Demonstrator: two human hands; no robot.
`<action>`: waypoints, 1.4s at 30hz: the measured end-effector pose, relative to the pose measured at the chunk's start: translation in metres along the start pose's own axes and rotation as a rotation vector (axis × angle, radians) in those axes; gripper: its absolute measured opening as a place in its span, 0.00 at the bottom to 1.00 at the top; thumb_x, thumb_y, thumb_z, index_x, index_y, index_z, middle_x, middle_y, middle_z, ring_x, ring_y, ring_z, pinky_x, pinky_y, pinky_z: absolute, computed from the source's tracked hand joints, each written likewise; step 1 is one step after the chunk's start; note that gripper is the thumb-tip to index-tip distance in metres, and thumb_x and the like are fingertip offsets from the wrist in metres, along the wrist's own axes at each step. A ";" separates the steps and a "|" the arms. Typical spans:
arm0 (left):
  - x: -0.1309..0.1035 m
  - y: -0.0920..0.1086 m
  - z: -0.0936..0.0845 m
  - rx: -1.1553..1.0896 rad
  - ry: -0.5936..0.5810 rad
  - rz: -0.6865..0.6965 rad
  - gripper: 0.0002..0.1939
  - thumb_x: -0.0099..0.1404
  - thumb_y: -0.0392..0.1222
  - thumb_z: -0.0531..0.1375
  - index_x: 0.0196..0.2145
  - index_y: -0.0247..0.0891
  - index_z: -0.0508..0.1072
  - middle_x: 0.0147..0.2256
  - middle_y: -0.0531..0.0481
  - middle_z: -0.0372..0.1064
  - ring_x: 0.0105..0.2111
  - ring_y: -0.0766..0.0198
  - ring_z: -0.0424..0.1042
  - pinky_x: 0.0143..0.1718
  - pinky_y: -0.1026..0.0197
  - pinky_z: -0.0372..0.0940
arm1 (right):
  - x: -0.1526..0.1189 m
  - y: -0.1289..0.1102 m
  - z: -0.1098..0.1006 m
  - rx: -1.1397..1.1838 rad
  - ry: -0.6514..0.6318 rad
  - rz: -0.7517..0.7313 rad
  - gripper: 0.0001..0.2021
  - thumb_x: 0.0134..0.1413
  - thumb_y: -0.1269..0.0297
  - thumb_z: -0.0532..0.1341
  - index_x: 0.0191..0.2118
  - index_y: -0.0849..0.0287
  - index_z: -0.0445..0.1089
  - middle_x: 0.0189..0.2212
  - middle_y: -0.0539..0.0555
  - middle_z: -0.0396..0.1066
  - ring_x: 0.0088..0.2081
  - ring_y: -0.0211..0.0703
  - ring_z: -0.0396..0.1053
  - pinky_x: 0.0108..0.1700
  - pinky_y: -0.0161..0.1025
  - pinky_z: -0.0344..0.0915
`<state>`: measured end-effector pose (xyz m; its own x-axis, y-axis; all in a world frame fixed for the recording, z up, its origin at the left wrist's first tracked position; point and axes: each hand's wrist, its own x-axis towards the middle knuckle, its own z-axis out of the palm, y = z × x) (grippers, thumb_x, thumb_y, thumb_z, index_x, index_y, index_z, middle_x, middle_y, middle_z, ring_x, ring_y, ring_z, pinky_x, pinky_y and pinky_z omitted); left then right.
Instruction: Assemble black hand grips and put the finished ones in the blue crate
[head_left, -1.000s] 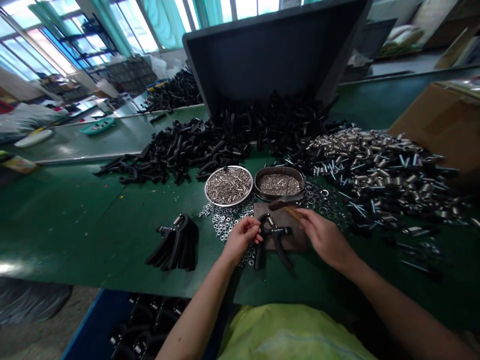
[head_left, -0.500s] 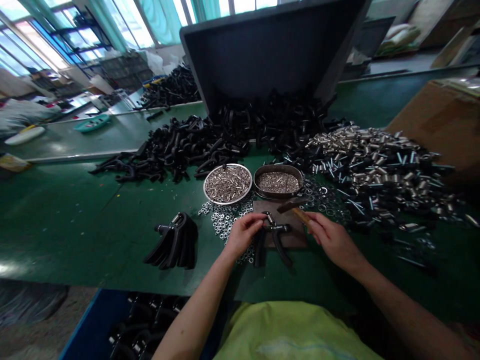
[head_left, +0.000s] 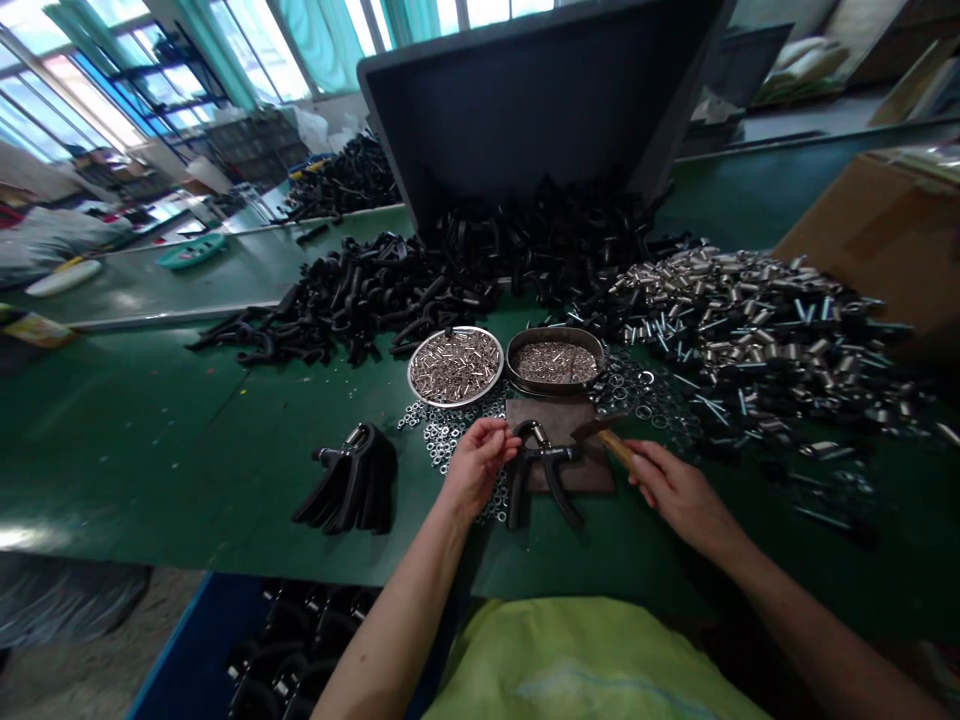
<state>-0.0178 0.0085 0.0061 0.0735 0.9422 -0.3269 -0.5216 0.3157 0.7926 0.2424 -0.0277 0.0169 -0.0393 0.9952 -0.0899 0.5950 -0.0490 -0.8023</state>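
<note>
A black hand grip strengthener (head_left: 553,480) with a metal spring at its top lies on a flat metal plate (head_left: 592,472), its two handles pointing towards me. My left hand (head_left: 480,460) is just left of its spring end, the fingertips pinched together; whatever is between them is too small to make out. In my right hand (head_left: 667,485) is a hammer (head_left: 616,447), gripped by its wooden handle. The hammer's dark head hovers over the plate's right side, close to the strengthener. Further left, several assembled grip strengtheners (head_left: 349,480) stand bunched together.
Behind the plate are a round dish of small metal pins (head_left: 456,368) and an oval tin (head_left: 556,362) of tiny parts. Loose nuts (head_left: 442,435) lie by my left hand. Black handles (head_left: 360,290) spill from a large grey bin (head_left: 540,110); metal springs (head_left: 750,300) are heaped at right.
My left hand has drawn back slightly left from the strengthener's spring end, its fingers curling in. My right hand has moved the hammer a little right and lower, away from the spring.
</note>
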 end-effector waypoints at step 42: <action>-0.005 -0.007 0.008 1.344 -0.065 0.529 0.13 0.53 0.41 0.67 0.33 0.38 0.67 0.33 0.51 0.64 0.34 0.62 0.65 0.35 0.62 0.61 | -0.008 -0.052 0.017 -0.197 0.031 -0.446 0.17 0.62 0.66 0.47 0.53 0.57 0.65 0.44 0.57 0.73 0.44 0.44 0.72 0.44 0.40 0.68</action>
<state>-0.0078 0.0021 0.0058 0.1853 0.9717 0.1466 0.6764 -0.2343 0.6982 0.1981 -0.0342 0.0490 -0.3028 0.9178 0.2569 0.6663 0.3966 -0.6315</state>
